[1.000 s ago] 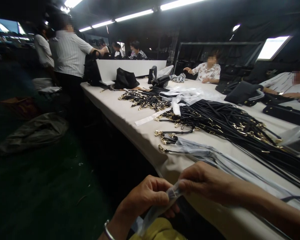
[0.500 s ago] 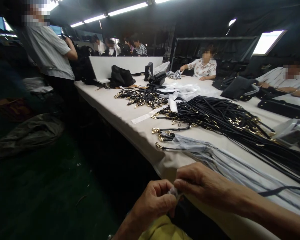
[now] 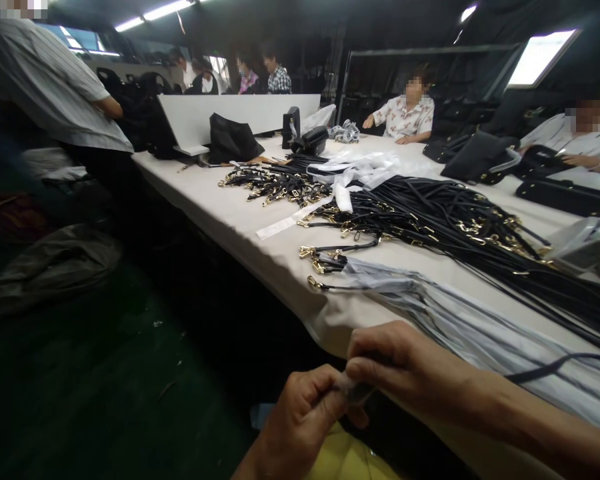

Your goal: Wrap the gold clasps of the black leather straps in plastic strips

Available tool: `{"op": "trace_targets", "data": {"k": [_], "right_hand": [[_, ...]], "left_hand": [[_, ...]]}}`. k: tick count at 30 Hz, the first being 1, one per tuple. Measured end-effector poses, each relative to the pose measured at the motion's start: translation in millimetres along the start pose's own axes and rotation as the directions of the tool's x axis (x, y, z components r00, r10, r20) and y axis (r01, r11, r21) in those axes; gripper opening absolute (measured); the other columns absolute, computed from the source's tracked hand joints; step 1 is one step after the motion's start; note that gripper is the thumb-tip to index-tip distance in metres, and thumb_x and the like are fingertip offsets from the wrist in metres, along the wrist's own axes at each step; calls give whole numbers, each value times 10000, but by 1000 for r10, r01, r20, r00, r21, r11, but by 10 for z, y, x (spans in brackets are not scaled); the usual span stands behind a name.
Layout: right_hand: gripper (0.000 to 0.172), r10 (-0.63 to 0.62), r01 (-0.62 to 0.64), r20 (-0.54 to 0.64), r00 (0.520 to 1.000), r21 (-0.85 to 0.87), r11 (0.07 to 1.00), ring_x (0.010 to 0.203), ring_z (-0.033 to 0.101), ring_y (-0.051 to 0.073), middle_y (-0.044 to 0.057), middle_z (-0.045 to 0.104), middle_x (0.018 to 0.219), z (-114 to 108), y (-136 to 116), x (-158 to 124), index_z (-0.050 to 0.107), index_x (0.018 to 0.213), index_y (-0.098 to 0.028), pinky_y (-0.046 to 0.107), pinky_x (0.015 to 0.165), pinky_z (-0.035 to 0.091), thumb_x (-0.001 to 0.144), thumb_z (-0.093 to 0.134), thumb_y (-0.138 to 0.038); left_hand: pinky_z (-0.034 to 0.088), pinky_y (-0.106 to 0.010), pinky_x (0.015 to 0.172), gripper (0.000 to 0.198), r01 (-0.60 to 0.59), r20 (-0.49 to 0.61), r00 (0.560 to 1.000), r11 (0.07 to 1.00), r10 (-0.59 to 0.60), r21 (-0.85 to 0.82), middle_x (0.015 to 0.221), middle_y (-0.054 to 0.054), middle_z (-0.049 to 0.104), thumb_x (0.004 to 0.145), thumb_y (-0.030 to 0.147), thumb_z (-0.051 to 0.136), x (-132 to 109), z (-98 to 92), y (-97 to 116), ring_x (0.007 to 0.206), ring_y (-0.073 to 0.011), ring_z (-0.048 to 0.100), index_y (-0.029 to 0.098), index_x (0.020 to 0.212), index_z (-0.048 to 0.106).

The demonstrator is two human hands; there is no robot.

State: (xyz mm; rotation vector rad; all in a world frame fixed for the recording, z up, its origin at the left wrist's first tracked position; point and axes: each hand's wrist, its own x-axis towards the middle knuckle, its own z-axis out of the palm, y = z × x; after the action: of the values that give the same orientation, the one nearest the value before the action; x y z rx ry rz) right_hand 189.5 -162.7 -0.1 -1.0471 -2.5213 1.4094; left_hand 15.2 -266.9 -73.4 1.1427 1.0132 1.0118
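Observation:
My left hand (image 3: pixel 303 413) is closed, thumb and fingers pinching a small whitish, see-through plastic wrapping (image 3: pixel 351 388) in front of the table edge. My right hand (image 3: pixel 400 363) is closed on the same bit of wrapping from the other side; what lies inside it I cannot make out. Just beyond my right hand, black straps in clear plastic sleeves (image 3: pixel 430 303) lie along the near table edge, gold clasps (image 3: pixel 315 283) at their ends. Behind them spreads a large pile of bare black straps (image 3: pixel 415 207) with gold hardware.
White film strips (image 3: pixel 350 173) lie across the pile on the cloth-covered table (image 3: pixel 205 187). Black bags (image 3: pixel 480 163) sit at the right, and a white panel (image 3: pixel 240 120) stands at the back. Seated people (image 3: pixel 405 113) are across the table; another person (image 3: pixel 55 80) stands at left.
My view has shifted slightly, so the table sits a little higher and further left. Both hands still pinch the wrapping, the left one turned a little. The standing person is further left in view.

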Motion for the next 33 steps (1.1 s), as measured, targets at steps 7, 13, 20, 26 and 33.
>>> {"op": "trace_targets", "data": {"k": [7, 13, 20, 26, 33], "right_hand": [[250, 165, -164, 6, 986, 155, 974, 569, 496, 103, -15, 581, 613, 34, 191, 138, 622, 724, -156, 198, 545, 359, 865, 571, -355], [248, 146, -140, -12, 989, 217, 966, 593, 515, 107, -13, 587, 644, 7, 269, 255, 610, 753, -151, 201, 563, 374, 876, 583, -364], [360, 196, -208, 116, 974, 106, 972, 498, 431, 83, -19, 557, 559, -401, 253, 13, 616, 761, -146, 193, 492, 299, 920, 558, -463], [262, 232, -239, -76, 970, -108, 965, 531, 416, 85, -41, 487, 565, -730, 156, -200, 651, 720, -156, 198, 482, 272, 831, 649, -394], [364, 220, -224, -84, 972, -50, 973, 481, 418, 80, -48, 490, 535, -854, 81, -202, 715, 787, -161, 198, 464, 297, 836, 611, -507]], "left_hand": [[448, -249, 610, 445, -12, -84, 997, 986, -2, -167, 628, -9, 679, 941, 533, 577, 135, -111, -337, 562, -146, 613, 174, 1204, 581], [484, -326, 754, 812, 48, 126, 992, 955, -11, -294, 930, -186, 759, 842, 790, 464, 280, -365, -277, 827, -254, 698, 80, 1188, 652], [387, -200, 491, 437, 82, 83, 993, 996, -78, -47, 598, -19, 643, 827, 554, 706, 356, -510, -206, 482, -100, 524, 120, 821, 654], [455, -241, 589, 516, 5, 125, 992, 999, 0, -36, 653, -64, 674, 882, 603, 606, 526, -363, -78, 562, -133, 582, 100, 807, 696], [320, -192, 489, 481, -164, -72, 982, 978, 174, 130, 572, 40, 450, 868, 619, 612, 593, -294, 291, 522, -90, 383, 165, 712, 639]]}}
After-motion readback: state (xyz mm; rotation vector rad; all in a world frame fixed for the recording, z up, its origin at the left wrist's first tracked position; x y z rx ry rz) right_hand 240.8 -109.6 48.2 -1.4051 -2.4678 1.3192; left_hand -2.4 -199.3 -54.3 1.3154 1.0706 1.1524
